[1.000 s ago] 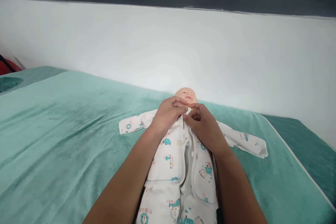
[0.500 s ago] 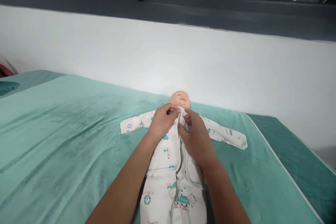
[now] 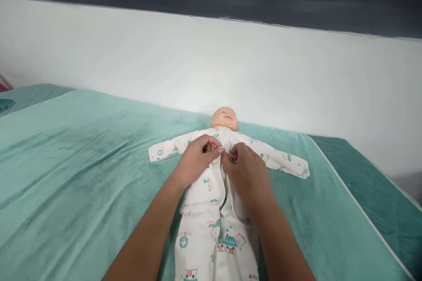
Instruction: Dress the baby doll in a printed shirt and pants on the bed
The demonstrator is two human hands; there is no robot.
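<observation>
A baby doll (image 3: 224,118) lies on its back in a white printed baby jacket (image 3: 205,186), its sleeves spread out to both sides. White printed pants (image 3: 198,241) cover its legs. At the chest, my left hand (image 3: 200,156) pinches the jacket's front edge between thumb and fingers. My right hand (image 3: 245,169) is closed on the same front opening, its fingertips meeting those of my left hand. What lies right between the fingertips is mostly hidden. Below the hands the jacket's front edges hang loose over the pants.
A light green sheet (image 3: 82,162) with soft wrinkles covers the bed, with a darker green part (image 3: 369,184) along the right. Behind the doll's head rises a white wall (image 3: 165,61), under a dark window frame (image 3: 263,4) with metal bars.
Both hands have moved from the doll's collar down to the chest. The collar now shows uncovered, its edges together at the neck. The view has tilted slightly downward.
</observation>
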